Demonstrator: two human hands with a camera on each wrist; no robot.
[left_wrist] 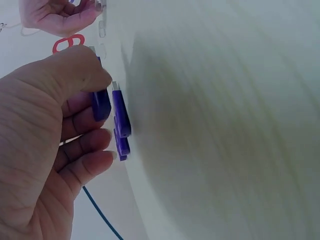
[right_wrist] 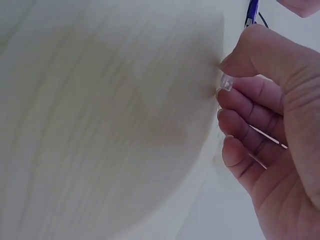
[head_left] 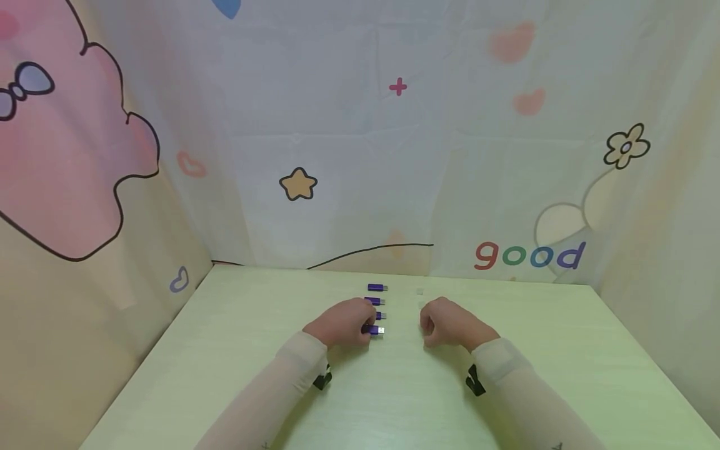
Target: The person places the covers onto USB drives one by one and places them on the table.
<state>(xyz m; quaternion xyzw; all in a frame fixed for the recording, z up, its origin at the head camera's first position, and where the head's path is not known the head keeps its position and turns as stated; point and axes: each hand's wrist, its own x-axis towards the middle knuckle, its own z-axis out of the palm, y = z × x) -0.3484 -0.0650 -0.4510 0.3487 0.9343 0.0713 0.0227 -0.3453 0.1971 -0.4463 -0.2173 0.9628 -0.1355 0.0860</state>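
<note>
My left hand pinches a purple USB stick between thumb and fingers, its metal plug pointing right. In the left wrist view the same stick's purple body shows under the thumb. Beyond this hand lie other purple USB sticks in a column, plugs to the right; the hand partly hides the nearer ones. My right hand is a short way to the right, fingers curled. The right wrist view shows it pinching a small clear plastic cap close to the tabletop. The two hands are apart.
Another small clear cap lies on the pale wooden table beyond the right hand. A printed cloth hangs behind the table's far edge and along its sides.
</note>
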